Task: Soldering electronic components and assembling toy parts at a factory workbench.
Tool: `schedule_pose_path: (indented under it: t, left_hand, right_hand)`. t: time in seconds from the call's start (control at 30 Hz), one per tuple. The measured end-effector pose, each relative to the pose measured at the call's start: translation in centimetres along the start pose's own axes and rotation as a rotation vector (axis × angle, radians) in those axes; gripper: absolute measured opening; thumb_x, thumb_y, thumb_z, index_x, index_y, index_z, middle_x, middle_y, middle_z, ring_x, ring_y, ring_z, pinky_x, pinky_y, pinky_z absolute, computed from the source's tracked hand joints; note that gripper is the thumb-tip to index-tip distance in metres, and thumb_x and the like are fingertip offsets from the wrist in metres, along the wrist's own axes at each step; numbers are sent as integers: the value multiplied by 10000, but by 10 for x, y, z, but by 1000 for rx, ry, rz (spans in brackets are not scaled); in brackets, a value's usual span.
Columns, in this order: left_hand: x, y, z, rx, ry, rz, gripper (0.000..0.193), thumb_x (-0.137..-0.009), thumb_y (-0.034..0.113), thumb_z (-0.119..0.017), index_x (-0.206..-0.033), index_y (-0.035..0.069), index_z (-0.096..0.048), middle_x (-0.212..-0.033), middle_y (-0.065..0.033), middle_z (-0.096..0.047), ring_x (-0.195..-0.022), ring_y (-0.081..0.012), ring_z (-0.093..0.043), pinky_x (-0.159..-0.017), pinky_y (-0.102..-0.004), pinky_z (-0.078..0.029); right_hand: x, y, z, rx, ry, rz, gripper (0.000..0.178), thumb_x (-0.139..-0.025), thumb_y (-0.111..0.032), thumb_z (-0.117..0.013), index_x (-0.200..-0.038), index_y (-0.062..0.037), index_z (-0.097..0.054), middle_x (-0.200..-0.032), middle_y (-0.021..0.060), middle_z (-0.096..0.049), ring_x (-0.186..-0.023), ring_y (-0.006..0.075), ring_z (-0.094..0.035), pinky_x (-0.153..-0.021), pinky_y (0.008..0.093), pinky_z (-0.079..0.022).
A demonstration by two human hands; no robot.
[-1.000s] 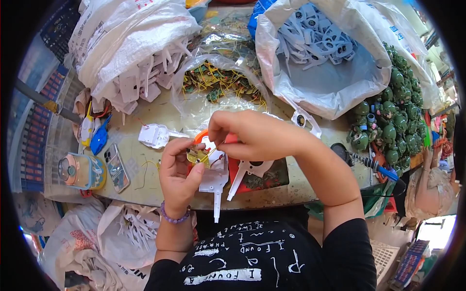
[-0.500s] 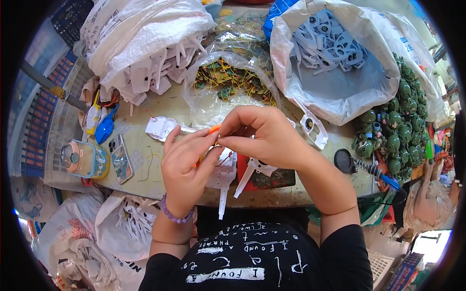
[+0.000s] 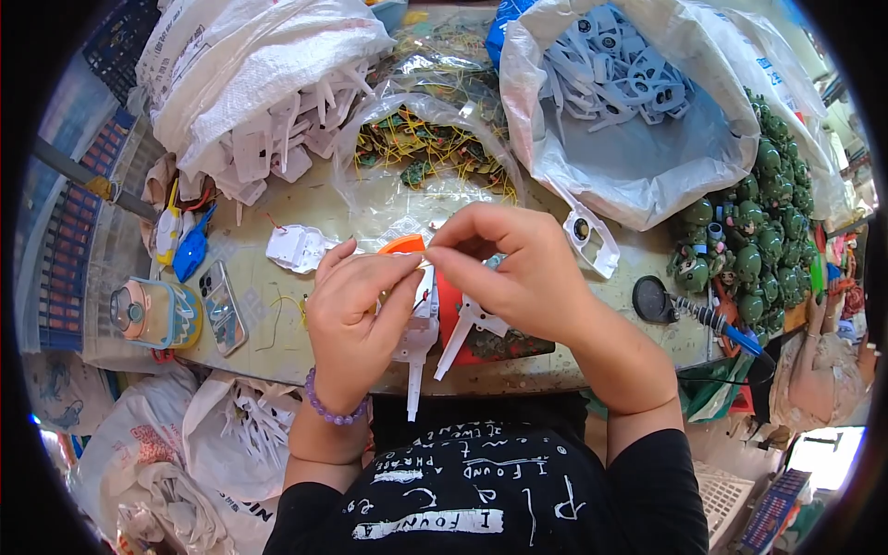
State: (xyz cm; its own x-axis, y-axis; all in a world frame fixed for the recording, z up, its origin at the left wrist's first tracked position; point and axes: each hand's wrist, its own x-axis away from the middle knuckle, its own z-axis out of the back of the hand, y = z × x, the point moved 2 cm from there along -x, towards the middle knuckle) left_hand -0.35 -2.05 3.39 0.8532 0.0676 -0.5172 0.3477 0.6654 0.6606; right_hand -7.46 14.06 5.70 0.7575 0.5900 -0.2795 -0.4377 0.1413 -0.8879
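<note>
My left hand [image 3: 356,310], with a purple bead bracelet at its wrist, is closed in a pinch beside the fingertips of my right hand [image 3: 518,264]. The right thumb and forefinger are also pinched together, and whatever small item lies between the hands is too hidden to name. Right under the fingers lies a white plastic housing [image 3: 416,342] with a long narrow handle pointing at me. A second white handled part [image 3: 470,331] rests on a red object [image 3: 450,298]. Just behind the fingertips shows an orange curved piece [image 3: 401,244].
White sacks of plastic parts stand at the back left [image 3: 268,55] and back right [image 3: 638,190]. Between them lies a clear bag of wired circuit boards [image 3: 425,148]. Green round figures [image 3: 763,236] pile at right, near a blue-handled tool [image 3: 740,340]. A phone [image 3: 223,307] and bottle [image 3: 153,313] sit left.
My right hand has shifted slightly right and its fingertips have drawn a little away from the left ones. More of the orange piece shows. The whole view has shifted a little.
</note>
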Motion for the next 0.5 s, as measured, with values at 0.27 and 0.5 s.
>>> schedule_pose_path:
  t: [0.27, 0.5]
  left_hand:
    - [12, -13, -8, 230, 135, 199, 122, -801, 48, -679, -922, 39, -687, -840, -77, -690, -775, -220, -638, -925, -414, -436]
    - [14, -22, -11, 139, 108, 141, 106, -801, 22, -670, -906, 10, -674, -842, -77, -675, -777, -200, -617, -887, -359, -448]
  right_hand:
    - [28, 4, 8, 599, 94, 216, 351, -734, -332, -777, -842, -29, -639, -717, 75, -575, -630, 233, -555, -564, 321, -440]
    - [70, -8, -9, 835, -15, 91, 381, -649, -347, -790, -826, -49, -630, -881, 61, -571, -866, 261, -541, -769, 400, -423]
